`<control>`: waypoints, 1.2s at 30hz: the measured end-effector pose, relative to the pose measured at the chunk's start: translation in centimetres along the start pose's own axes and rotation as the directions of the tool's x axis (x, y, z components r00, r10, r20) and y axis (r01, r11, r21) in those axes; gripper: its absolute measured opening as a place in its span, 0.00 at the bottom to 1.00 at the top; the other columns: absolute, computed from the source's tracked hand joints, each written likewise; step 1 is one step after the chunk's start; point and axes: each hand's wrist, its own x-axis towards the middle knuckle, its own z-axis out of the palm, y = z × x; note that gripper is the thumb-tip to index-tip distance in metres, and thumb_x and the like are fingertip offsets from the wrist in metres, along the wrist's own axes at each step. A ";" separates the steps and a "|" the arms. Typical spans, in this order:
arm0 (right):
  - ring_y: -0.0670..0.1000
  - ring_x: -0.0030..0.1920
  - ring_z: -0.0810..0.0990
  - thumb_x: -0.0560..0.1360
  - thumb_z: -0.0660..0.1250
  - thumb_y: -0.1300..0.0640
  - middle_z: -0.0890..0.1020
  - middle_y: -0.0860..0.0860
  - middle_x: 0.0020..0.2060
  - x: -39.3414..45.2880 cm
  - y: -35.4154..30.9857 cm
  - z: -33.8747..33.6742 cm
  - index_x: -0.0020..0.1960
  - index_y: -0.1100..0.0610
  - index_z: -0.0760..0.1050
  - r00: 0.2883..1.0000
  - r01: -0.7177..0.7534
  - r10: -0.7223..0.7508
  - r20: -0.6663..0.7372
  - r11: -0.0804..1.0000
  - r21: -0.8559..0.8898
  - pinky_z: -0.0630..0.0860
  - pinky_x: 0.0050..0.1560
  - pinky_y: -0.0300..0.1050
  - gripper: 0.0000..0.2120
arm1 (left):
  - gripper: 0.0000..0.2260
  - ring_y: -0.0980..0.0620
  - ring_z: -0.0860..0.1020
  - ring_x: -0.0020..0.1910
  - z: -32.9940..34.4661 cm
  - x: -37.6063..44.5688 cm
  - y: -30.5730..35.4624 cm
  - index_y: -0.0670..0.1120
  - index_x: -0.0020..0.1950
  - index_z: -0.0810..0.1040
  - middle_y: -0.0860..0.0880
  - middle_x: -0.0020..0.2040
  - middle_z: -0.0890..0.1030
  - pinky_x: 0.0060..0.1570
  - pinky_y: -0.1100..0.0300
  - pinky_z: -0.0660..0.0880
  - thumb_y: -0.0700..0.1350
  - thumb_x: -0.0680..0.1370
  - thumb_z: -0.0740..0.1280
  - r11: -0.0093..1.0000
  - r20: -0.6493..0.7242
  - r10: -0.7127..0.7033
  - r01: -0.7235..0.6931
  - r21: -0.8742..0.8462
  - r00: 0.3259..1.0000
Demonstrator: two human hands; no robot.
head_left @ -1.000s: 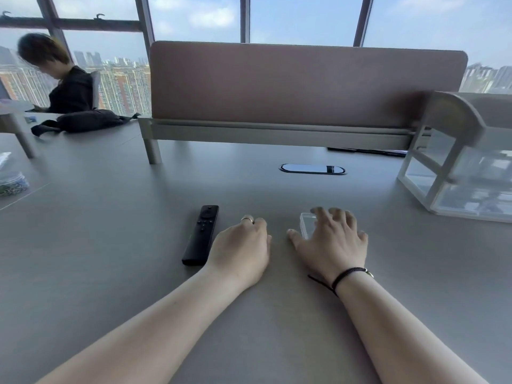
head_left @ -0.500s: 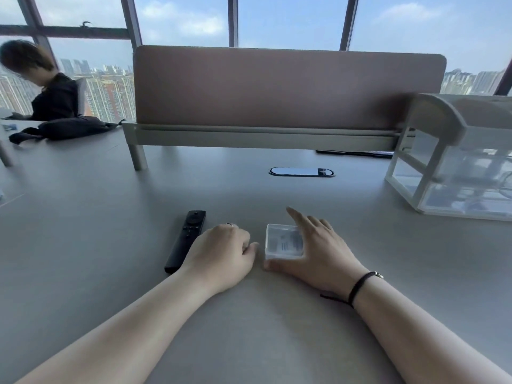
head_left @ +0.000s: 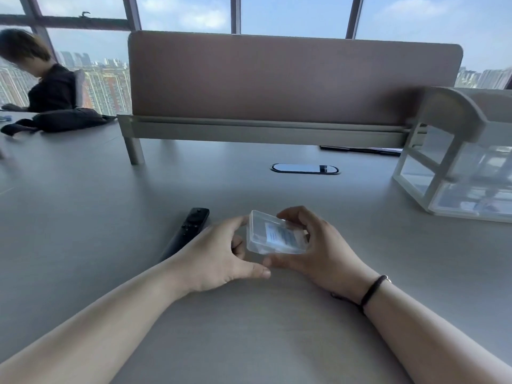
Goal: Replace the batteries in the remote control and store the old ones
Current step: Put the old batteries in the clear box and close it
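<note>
Clear plastic case (head_left: 275, 235) with white label at frame centre, tilted, raised off grey surface (head_left: 83, 217). Right hand (head_left: 318, 245) grips it, fingers (head_left: 293, 214) curled over far edge, thumb under near edge. Left hand (head_left: 219, 253) half open, index fingertip touching case's left corner, thumb stretched below. Black remote control (head_left: 187, 231) flat on surface just left of left hand, partly hidden by it. Clear-drawer organiser (head_left: 454, 173) right edge of frame.

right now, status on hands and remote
Right hand holds clear case off the desk; left hand at its edge. Remote lies untouched beside left hand. Nothing in the way.
</note>
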 end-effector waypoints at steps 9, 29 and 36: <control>0.39 0.51 0.79 0.67 0.65 0.29 0.80 0.41 0.50 -0.3 -0.4 0.1 0.61 0.45 0.79 0.994 0.100 -0.101 -0.033 0.995 -0.022 0.70 0.48 0.27 0.29 | 0.15 0.48 0.55 0.29 -0.7 -0.2 0.6 0.51 0.56 0.84 0.45 0.32 0.56 0.26 0.59 0.53 0.54 0.71 0.74 0.917 0.060 -0.003 0.027 -0.398 0.998; 0.45 0.47 0.77 0.79 0.52 0.35 0.79 0.43 0.44 -0.7 -1.1 0.1 0.63 0.43 0.76 0.965 0.259 -0.253 0.062 0.960 -0.111 0.76 0.47 0.42 0.22 | 0.31 0.48 0.51 0.29 0.1 -0.2 0.7 0.27 0.55 0.72 0.42 0.34 0.52 0.22 0.66 0.53 0.53 0.70 0.76 0.786 0.056 -0.116 0.126 -0.606 0.992; 0.42 0.37 0.81 0.74 0.64 0.36 0.84 0.46 0.37 -0.2 -0.7 -0.2 0.50 0.51 0.82 0.999 0.003 0.010 -0.036 0.937 0.351 0.75 0.38 0.36 0.20 | 0.20 0.51 0.52 0.27 0.0 -0.2 0.4 0.39 0.57 0.81 0.45 0.35 0.52 0.24 0.64 0.53 0.47 0.70 0.76 0.798 0.110 -0.085 0.134 -0.587 0.990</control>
